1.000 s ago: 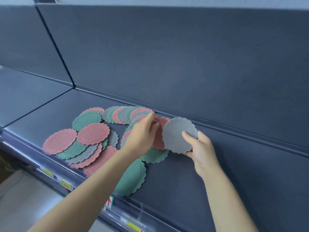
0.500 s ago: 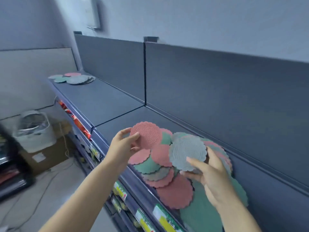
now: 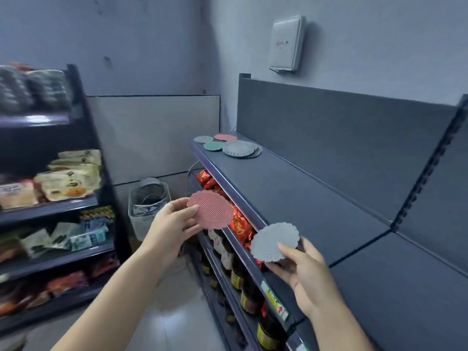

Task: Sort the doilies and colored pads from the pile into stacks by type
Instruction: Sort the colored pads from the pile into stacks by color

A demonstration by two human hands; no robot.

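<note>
Ok: left hand (image 3: 172, 224) pinches pink scalloped ribbed pad (image 3: 211, 210), right hand (image 3: 304, 269) pinches grey scalloped lacy doily (image 3: 274, 241); sorted stacks (image 3: 228, 146) ahead at dark grey metal shelf (image 3: 291, 198) far end, left nearer.

The left hand (image 3: 169, 224) holds the first pad (image 3: 211, 210) left of the shelf (image 3: 291, 193). The right hand (image 3: 304, 269) holds the second pad (image 3: 276, 243) over its front edge. The stacks (image 3: 228, 146) lie at its far end.

Two pink pads (image 3: 210, 210) (image 3: 225, 137), two grey pads (image 3: 276, 241) (image 3: 203, 139), one green pad (image 3: 213, 145), one stack of grey doilies (image 3: 240, 148).
</note>
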